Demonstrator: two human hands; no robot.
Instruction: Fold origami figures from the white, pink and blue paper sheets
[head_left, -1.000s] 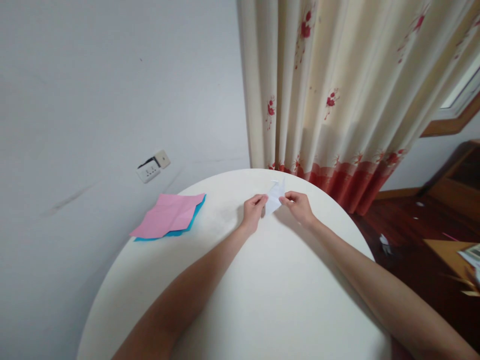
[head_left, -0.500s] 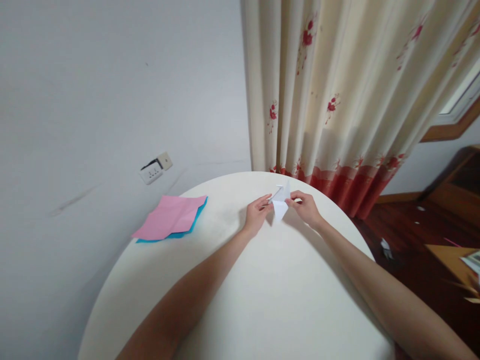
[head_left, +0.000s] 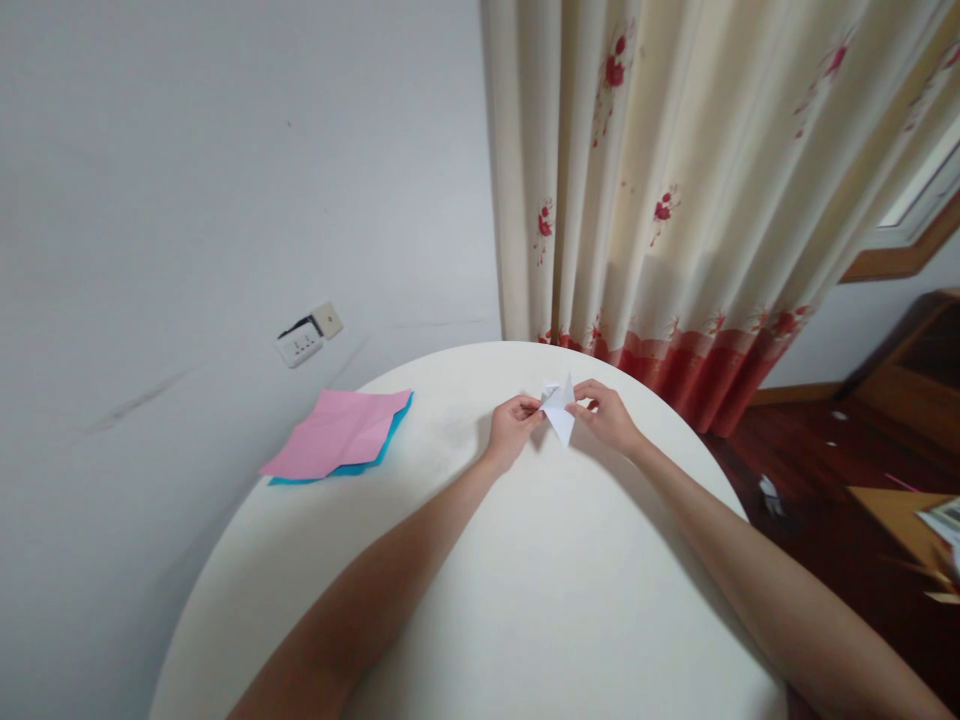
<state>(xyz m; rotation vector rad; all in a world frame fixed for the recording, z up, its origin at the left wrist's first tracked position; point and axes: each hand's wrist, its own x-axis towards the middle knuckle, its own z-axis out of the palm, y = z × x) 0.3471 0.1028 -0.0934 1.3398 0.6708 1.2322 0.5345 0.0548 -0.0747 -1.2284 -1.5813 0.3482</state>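
Paper (head_left: 557,412), white and folded into pointed flaps, sits between both hands in the head view, near the far edge of the round white table (head_left: 555,600) and a little toward its right side. The left hand (head_left: 511,430) is mostly closed, its fingertips gathered on the paper's left side; the right hand (head_left: 611,418) is half curled, thumb and forefinger nearly together at the right side. One flap points toward the near edge, another slender one up toward the far edge — whether any part touches the tabletop I cannot tell. Well apart from the hands, by the far left edge of the table, a creased pink sheet (head_left: 337,432) lies over a blue sheet (head_left: 389,440), which shows along two of its sides. Beyond that edge is a pale wall (head_left: 225,200) with a socket (head_left: 300,344); past the far right edge hangs a cream curtain (head_left: 600,200) — red flowers, red hem.
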